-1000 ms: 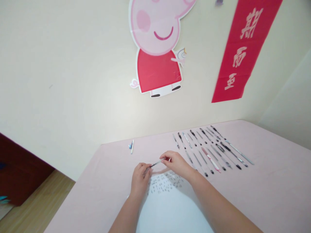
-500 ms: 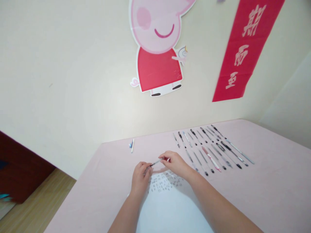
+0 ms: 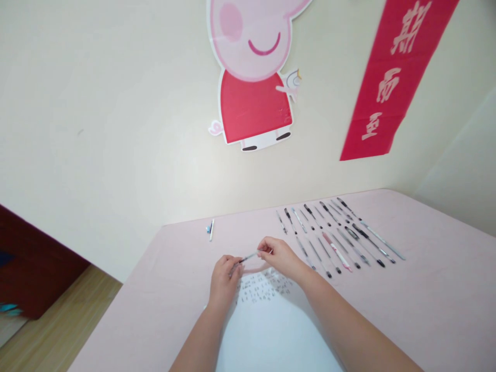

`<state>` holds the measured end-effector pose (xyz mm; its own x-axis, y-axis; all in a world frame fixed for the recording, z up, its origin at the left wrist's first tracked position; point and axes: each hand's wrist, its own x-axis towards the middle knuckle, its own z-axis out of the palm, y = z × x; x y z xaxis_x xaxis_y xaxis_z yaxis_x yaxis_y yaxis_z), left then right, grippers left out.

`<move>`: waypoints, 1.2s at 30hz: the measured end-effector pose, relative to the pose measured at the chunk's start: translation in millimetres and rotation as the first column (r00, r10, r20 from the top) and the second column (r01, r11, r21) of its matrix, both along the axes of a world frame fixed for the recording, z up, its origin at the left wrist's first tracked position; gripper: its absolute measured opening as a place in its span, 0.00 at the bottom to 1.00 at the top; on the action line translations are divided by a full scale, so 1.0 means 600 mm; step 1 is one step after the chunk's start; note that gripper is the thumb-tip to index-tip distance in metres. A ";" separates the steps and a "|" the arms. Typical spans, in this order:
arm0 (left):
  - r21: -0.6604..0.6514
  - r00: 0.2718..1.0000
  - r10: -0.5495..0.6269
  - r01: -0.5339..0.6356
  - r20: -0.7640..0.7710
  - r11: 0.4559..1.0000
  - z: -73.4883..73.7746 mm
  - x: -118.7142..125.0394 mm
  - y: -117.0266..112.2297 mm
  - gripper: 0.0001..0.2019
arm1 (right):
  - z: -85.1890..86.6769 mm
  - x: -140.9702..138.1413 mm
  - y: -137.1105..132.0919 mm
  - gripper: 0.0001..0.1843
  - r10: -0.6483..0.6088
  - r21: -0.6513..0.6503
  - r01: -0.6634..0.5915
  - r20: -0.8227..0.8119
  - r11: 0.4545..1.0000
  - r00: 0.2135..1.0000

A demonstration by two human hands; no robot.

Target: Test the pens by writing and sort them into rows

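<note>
Both my hands hold one thin pen (image 3: pixel 249 256) just above the pink table (image 3: pixel 426 299). My left hand (image 3: pixel 223 281) pinches its dark lower end, and my right hand (image 3: pixel 281 257) pinches the upper end. Under my hands lies a white sheet of paper (image 3: pixel 271 330) with rows of small scribbles along its far edge. To the right of my right hand, several pens (image 3: pixel 337 235) lie side by side in a row on the table.
A small blue-and-white pen (image 3: pixel 210 229) lies alone near the table's far left edge. The cream wall behind carries a cartoon pig cut-out (image 3: pixel 253 77) and a red banner (image 3: pixel 387 88). Wooden floor (image 3: pixel 50 330) shows past the table's left edge.
My hands and the pen have stayed in the same grip. The view has tilted slightly, so everything sits a little higher in the picture.
</note>
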<state>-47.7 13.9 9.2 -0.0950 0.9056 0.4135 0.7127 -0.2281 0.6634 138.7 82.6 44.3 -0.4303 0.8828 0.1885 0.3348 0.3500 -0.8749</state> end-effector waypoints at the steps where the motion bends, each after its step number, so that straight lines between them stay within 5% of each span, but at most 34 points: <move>1: 0.002 1.000 0.002 -0.002 -0.001 1.000 0.000 0.000 0.000 0.10 | -0.001 0.000 0.001 0.02 0.003 -0.011 -0.003 -0.004 1.000 1.000; 17: 0.002 1.000 -0.016 0.016 -0.020 1.000 0.000 0.001 0.000 0.10 | -0.001 0.007 0.001 0.21 -0.023 0.064 0.009 0.222 0.998 0.975; 25: 0.000 0.999 -0.011 0.011 -0.031 1.000 -0.001 0.001 0.000 0.10 | 0.008 0.011 0.001 0.04 -0.005 0.135 -0.026 0.225 0.991 0.974; 36: 0.002 0.999 -0.012 0.012 -0.039 1.000 -0.003 0.000 0.001 0.10 | 0.008 0.008 -0.003 0.17 -0.060 0.164 0.008 0.314 0.986 0.948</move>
